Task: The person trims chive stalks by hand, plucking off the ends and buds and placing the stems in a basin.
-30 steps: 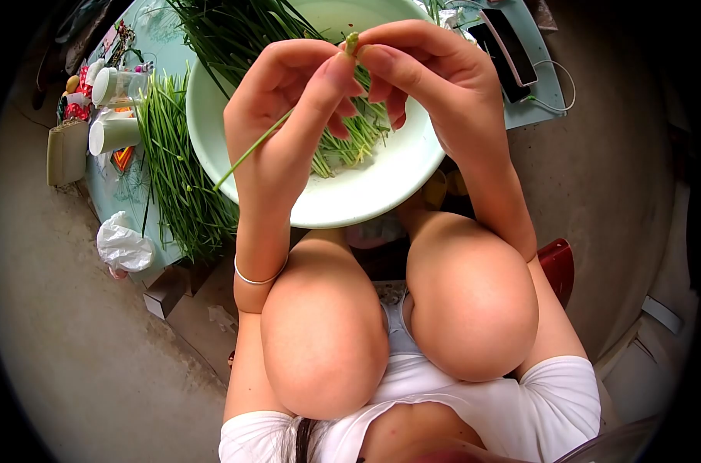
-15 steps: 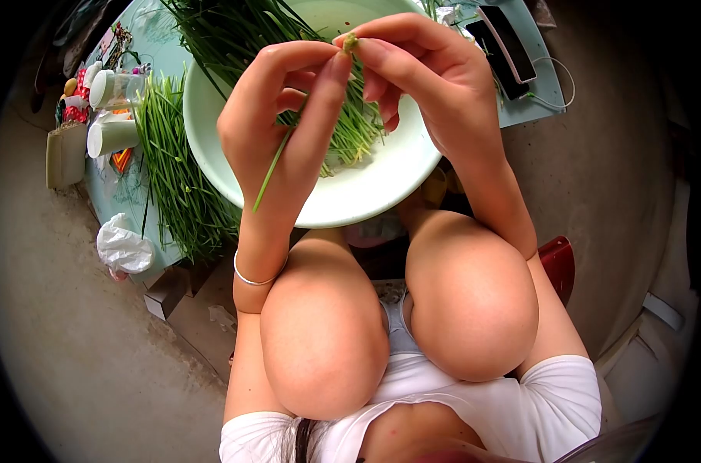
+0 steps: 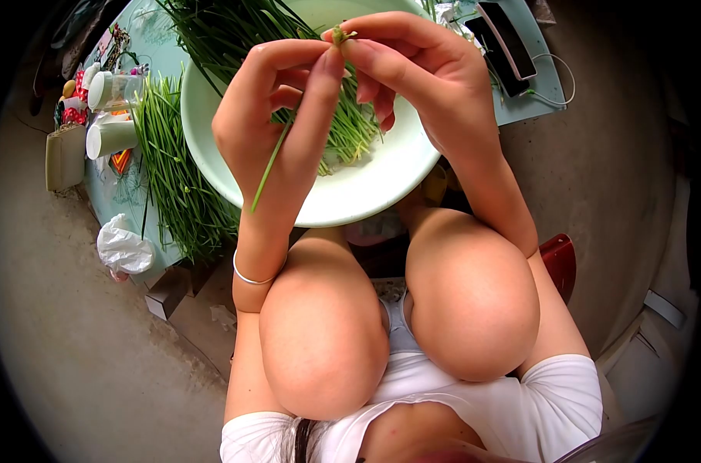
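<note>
Above a pale green basin [image 3: 358, 208], my two hands meet with their fingertips close together. My left hand [image 3: 277, 116] is closed on a chive stem [image 3: 264, 179], whose green end hangs down past the wrist. Thumb and forefinger of my right hand [image 3: 443, 85] pinch the small yellowish-green flower head [image 3: 340, 35] at the stem's top. Beneath the hands, cut chives [image 3: 356, 140] lie in the basin with their pale ends toward me. A darker bunch of long leaves [image 3: 219, 31] leans over the basin's far left rim, partly hidden by my left hand.
Left of the basin, a big pile of chives [image 3: 177, 174] lies on the light blue table [image 3: 154, 42]. Two cups [image 3: 111, 137], a crumpled white plastic bag [image 3: 124, 245] and small items crowd that side. A phone [image 3: 506, 42] with a white cable rests at the right.
Both hands have shifted slightly left with the stem. The flower head now looks frayed, with small bits sticking out to the right.
</note>
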Motion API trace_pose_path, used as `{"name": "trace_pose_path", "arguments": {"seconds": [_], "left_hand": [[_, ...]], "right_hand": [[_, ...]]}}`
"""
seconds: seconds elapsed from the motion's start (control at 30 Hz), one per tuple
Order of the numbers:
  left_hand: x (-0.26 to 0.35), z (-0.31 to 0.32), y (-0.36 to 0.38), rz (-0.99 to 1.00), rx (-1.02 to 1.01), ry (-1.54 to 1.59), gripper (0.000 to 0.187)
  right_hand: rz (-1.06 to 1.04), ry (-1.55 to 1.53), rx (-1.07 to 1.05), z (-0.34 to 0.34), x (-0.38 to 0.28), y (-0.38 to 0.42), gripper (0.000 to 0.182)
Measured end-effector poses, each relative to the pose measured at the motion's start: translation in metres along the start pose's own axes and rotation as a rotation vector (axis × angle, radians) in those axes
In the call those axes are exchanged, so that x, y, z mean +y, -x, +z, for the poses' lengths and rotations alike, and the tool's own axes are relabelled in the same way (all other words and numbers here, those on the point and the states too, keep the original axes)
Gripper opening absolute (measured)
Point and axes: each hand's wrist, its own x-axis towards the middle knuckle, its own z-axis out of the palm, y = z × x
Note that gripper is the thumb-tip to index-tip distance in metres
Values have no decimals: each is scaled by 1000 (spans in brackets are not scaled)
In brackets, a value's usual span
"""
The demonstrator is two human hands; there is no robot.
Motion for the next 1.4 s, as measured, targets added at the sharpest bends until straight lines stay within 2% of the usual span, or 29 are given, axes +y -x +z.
{"name": "trace_pose_path", "arguments": {"seconds": [0.27,0.37,0.47,0.53,0.67,0.73,0.77,0.83,1.03,1.27,1.33,1.37,1.4], "left_hand": [[-1,1,0,11,21,-44,7],[-1,1,0,-4,14,-17,7],[-2,1,0,12,18,-20,7],[-2,1,0,56,28,-79,7],[-4,2,-1,100,49,-147,8],[-7,3,-3,243,75,-211,10],[-7,3,-3,243,74,-211,10],[-7,2,-5,363,85,-370,12],[-9,4,-8,489,107,-469,14],[-7,5,-5,442,76,-450,14],[-6,5,-2,193,30,-206,11],[-5,5,-1,191,29,-205,11],[-3,3,0,86,-4,-107,10]], "right_hand": [[-39,6,31,-1,3,0,18],[23,-40,-29,-12,0,-2,19],[236,-186,-252,-16,-5,-5,32],[152,-178,-25,-2,-7,-2,21],[152,-232,-89,-10,3,-2,17],[144,-178,-62,-10,3,-1,17],[144,-179,-62,-9,3,0,17],[53,-144,-40,-7,3,0,17],[68,-108,-7,-7,1,1,16],[29,-111,-3,-8,3,1,16],[4,-127,-10,-8,3,1,16],[5,-127,-9,-8,4,1,16],[-11,-93,-9,-8,5,1,16]]}}
